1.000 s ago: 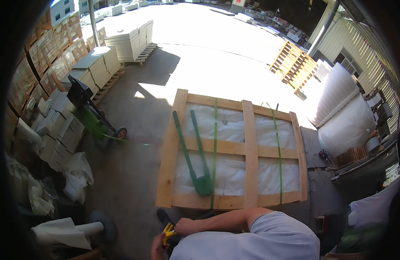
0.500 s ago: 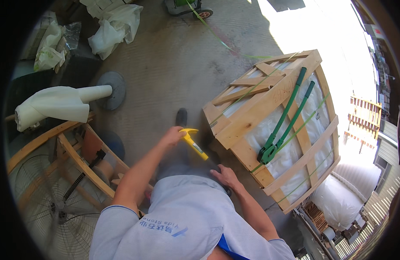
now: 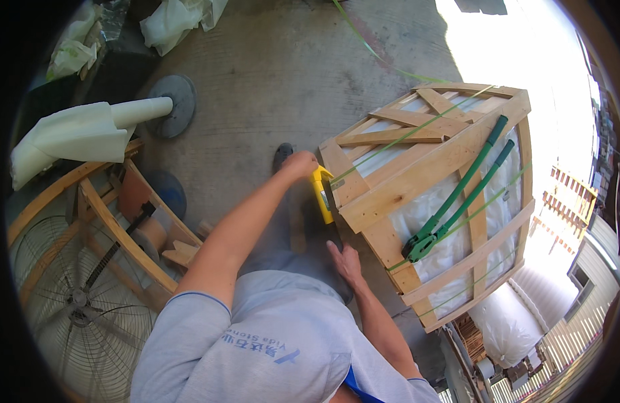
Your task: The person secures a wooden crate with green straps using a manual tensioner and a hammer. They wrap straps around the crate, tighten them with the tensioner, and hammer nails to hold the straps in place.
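Note:
A yellow hammer-shaped tool (image 3: 323, 201) with a dark lower grip is held slanting between my hands, in front of my legs. My left hand (image 3: 300, 165) is closed at its yellow head, close to the near left corner of a wooden crate (image 3: 384, 201). My right hand (image 3: 348, 263) is around the lower end, where the dark grip blends into my dark trousers; its thumb points up along it. On the crate lies a long-handled green cutter (image 3: 451, 201) with its jaws toward me. Green straps (image 3: 390, 148) run over the crate's boards.
A cage fan (image 3: 78, 295) and a curved wooden frame (image 3: 115, 235) stand at my left. Beyond them, a white foam roll (image 3: 88, 134) lies by a round grey base (image 3: 172, 104). A loose green strap (image 3: 384, 60) trails over the concrete floor. White wrapped bundles (image 3: 518, 316) stand right of the crate.
My left hand and the tool's head have moved up and right, toward the crate's corner. The tool is now steeper. My right hand stays at its lower end, and the whole view has shifted slightly.

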